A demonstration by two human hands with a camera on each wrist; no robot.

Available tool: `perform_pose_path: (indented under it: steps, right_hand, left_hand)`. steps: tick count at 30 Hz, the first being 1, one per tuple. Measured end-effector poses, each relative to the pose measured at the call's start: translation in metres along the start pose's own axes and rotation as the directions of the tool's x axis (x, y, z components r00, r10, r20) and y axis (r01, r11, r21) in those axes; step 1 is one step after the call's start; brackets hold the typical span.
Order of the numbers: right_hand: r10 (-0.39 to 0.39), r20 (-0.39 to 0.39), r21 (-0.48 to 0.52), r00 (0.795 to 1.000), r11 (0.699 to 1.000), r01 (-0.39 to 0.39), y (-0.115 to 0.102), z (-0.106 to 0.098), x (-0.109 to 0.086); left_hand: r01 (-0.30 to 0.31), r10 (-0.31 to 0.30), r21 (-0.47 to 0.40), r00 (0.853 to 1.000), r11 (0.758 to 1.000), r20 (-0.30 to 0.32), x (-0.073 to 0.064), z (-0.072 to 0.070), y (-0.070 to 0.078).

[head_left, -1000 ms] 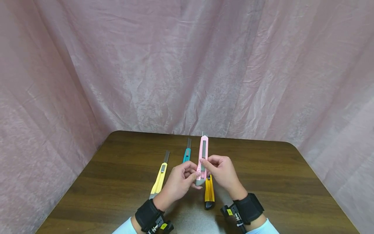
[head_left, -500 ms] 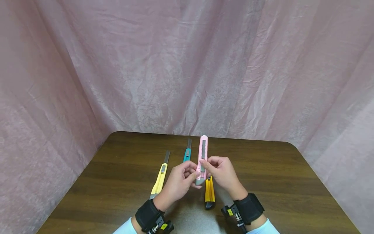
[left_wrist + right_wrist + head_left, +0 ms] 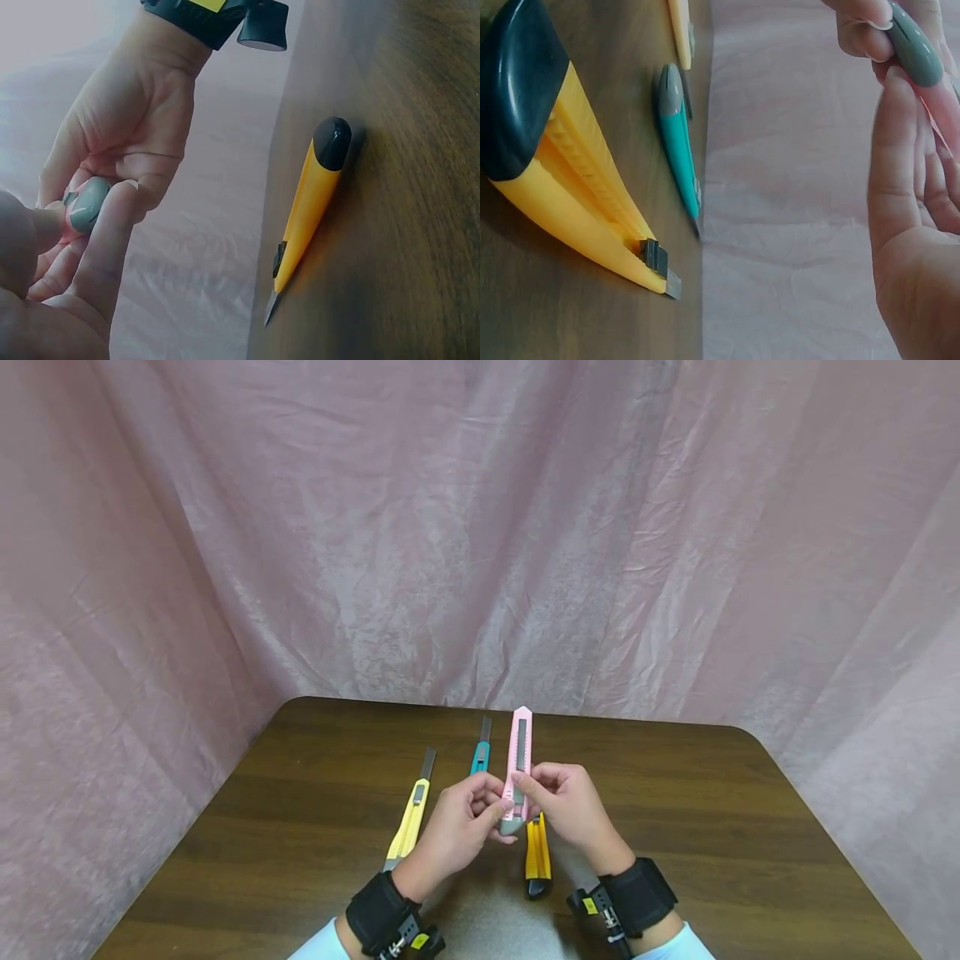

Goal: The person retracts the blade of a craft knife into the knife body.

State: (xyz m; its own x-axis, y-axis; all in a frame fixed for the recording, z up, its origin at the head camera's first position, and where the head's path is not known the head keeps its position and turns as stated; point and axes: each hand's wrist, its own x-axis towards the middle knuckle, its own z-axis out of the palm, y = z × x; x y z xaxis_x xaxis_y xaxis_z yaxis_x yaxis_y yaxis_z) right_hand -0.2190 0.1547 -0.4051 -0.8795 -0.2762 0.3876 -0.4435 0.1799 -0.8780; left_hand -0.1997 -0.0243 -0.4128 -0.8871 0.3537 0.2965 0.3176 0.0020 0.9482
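Note:
A pink utility knife (image 3: 521, 743) with a grey end cap is held above the table, nose pointing away; no blade shows beyond its nose. My left hand (image 3: 459, 828) pinches its rear end near the cap. My right hand (image 3: 577, 808) grips it from the right, thumb on the slider area of its face. In the left wrist view the grey cap (image 3: 90, 205) sits between the fingers of both hands. Beneath the hands lies an orange-yellow utility knife (image 3: 537, 857) with a black end, a short blade tip showing in both wrist views.
On the brown wooden table (image 3: 697, 827), a teal utility knife (image 3: 480, 758) lies behind the left hand, blade out. A pale yellow utility knife (image 3: 410, 818), also with its blade extended, lies to the left. Pink curtain (image 3: 480, 543) hangs behind the table.
A thin blade tip stuck out of the pink utility knife one second ago; it is gone from sight half a second ago and now. The right hand has slid slightly nearer; the left barely moves.

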Motion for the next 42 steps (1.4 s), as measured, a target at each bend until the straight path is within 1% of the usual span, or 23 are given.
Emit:
perform_pose_path:
  steps: [4, 8, 12, 15, 19, 20, 23, 27, 32, 35, 39, 42]
  right_hand:
    - [0.021, 0.009, 0.004, 1.0, 1.0, -0.021, 0.016, -0.001, 0.001]
    - [-0.007, 0.02, -0.004, 1.0, 1.0, 0.007, 0.027, -0.001, 0.002]
    - [-0.032, 0.033, -0.007, 0.999, 0.999, 0.032, 0.01, -0.001, 0.0]
    - [-0.023, 0.043, -0.004, 0.999, 1.0, 0.023, -0.004, -0.002, -0.001]
    - [-0.004, 0.075, 0.019, 0.997, 1.0, 0.002, -0.004, -0.004, 0.0]
    - [-0.002, 0.081, 0.017, 0.997, 1.0, 0.001, -0.004, -0.005, 0.0]
    - [-0.015, 0.094, 0.011, 0.995, 1.0, 0.014, -0.004, -0.006, -0.001]
    - [-0.044, 0.089, 0.004, 0.995, 0.999, 0.043, -0.003, -0.005, -0.001]
    - [-0.019, 0.074, 0.008, 0.997, 1.0, 0.018, -0.002, -0.004, -0.001]
    - [-0.001, 0.077, 0.013, 0.997, 1.0, 0.0, -0.002, -0.004, 0.0]
    - [-0.016, 0.093, 0.021, 0.996, 1.0, 0.014, -0.001, -0.004, 0.001]
    - [-0.032, 0.1, 0.023, 0.994, 0.999, 0.03, -0.001, -0.004, 0.0]
  left_hand:
    - [0.006, -0.006, 0.003, 1.0, 1.0, 0.008, 0.0, 0.0, 0.002]
    - [0.023, -0.023, 0.002, 1.0, 1.0, 0.012, 0.0, 0.0, 0.002]
    - [0.026, -0.027, 0.009, 1.0, 1.0, 0.008, 0.001, 0.0, 0.0]
    - [0.017, -0.017, 0.001, 1.0, 1.0, 0.002, 0.004, -0.001, -0.011]
    - [0.017, -0.017, 0.013, 1.0, 1.0, -0.005, 0.008, -0.002, -0.026]
    - [0.019, -0.019, 0.017, 1.0, 1.0, -0.004, 0.008, -0.002, -0.027]
    - [0.027, -0.027, 0.026, 1.0, 0.999, 0.0, 0.008, -0.001, -0.028]
    - [0.024, -0.024, 0.032, 1.0, 0.999, -0.006, 0.008, -0.002, -0.028]
    - [-0.011, 0.012, 0.056, 1.0, 0.998, -0.015, 0.008, -0.003, -0.028]
    - [-0.027, 0.028, 0.074, 0.999, 0.997, -0.017, 0.008, -0.004, -0.029]
    - [-0.024, 0.024, 0.056, 1.0, 0.998, -0.012, 0.008, -0.004, -0.029]
    - [-0.02, 0.02, 0.015, 1.0, 1.0, -0.007, 0.008, -0.004, -0.03]
